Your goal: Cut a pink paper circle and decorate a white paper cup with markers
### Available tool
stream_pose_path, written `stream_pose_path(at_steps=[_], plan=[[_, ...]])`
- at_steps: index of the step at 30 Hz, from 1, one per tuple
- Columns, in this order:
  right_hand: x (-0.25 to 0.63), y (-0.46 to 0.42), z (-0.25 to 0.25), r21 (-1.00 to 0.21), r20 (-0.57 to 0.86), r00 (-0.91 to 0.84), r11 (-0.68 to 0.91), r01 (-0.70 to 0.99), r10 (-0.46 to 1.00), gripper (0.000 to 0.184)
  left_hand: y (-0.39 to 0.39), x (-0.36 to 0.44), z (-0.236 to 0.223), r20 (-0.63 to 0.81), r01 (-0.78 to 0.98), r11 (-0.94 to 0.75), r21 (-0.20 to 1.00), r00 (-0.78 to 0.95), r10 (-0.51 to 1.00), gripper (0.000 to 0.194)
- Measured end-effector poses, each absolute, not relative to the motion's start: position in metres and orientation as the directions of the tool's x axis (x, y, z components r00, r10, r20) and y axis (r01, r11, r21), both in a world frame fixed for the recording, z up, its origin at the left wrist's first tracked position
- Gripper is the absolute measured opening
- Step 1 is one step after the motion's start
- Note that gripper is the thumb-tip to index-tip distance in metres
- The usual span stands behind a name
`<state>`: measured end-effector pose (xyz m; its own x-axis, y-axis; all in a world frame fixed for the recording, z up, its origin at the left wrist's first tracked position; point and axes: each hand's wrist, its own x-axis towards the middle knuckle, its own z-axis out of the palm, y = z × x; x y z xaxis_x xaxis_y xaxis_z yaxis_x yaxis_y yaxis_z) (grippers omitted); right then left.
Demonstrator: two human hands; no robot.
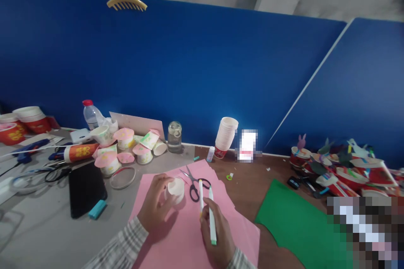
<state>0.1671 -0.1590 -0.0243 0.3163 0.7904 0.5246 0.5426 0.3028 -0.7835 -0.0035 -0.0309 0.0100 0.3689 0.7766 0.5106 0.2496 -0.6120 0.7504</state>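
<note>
My left hand [154,208] grips a small white paper cup [176,190] lying on its side over a pink paper sheet [189,235]. My right hand [217,235] is closed around two white marker pens [211,214], one with a green end, their tips pointing away from me. Black-handled scissors [195,183] lie on the pink sheet just beyond both hands.
A green sheet [293,222] lies to the right. A stack of white cups [226,134], a glass jar [174,135], decorated cups [126,147], a black phone [85,189], a water bottle [91,114] and a glue gun [30,148] stand along the blue partition. Red decorated cups [344,168] pile at the right.
</note>
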Motion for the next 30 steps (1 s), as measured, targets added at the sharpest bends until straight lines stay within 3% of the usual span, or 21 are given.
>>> stream_pose_path(at_steps=[3,9,13,17,24,27,30], plan=[[0.167,-0.159,-0.021,-0.770,0.546,0.316,0.317,0.553,0.776,0.046,-0.032,-0.007,0.016,0.477,0.203,-0.561,0.803,0.347,0.808,0.045],[0.166,-0.159,-0.019,-0.765,0.551,0.287,0.337,0.549,0.784,0.047,-0.027,-0.005,0.012,0.337,0.223,-0.533,0.816,0.565,0.753,0.071],[0.165,-0.160,-0.019,-0.777,0.536,0.305,0.318,0.544,0.787,0.046,-0.020,-0.001,0.001,0.245,0.239,-0.406,0.882,0.502,0.829,0.061],[0.164,-0.167,-0.011,-0.811,0.521,0.286,0.361,0.461,0.805,0.044,-0.019,-0.002,0.000,0.159,0.108,-0.229,0.967,0.446,0.881,0.056],[0.160,-0.179,0.006,-0.787,0.603,0.199,0.535,0.307,0.773,0.030,-0.025,0.003,0.001,0.108,0.035,-0.145,0.989,0.504,0.857,0.060],[0.158,-0.179,0.003,-0.848,0.523,0.223,0.476,0.236,0.822,0.031,-0.025,0.004,0.001,0.073,0.034,-0.109,0.993,0.551,0.832,0.060],[0.158,-0.178,-0.004,-0.934,0.355,0.286,0.325,0.147,0.890,0.028,-0.026,0.004,0.002,0.059,0.014,-0.081,0.997,0.568,0.821,0.058]])
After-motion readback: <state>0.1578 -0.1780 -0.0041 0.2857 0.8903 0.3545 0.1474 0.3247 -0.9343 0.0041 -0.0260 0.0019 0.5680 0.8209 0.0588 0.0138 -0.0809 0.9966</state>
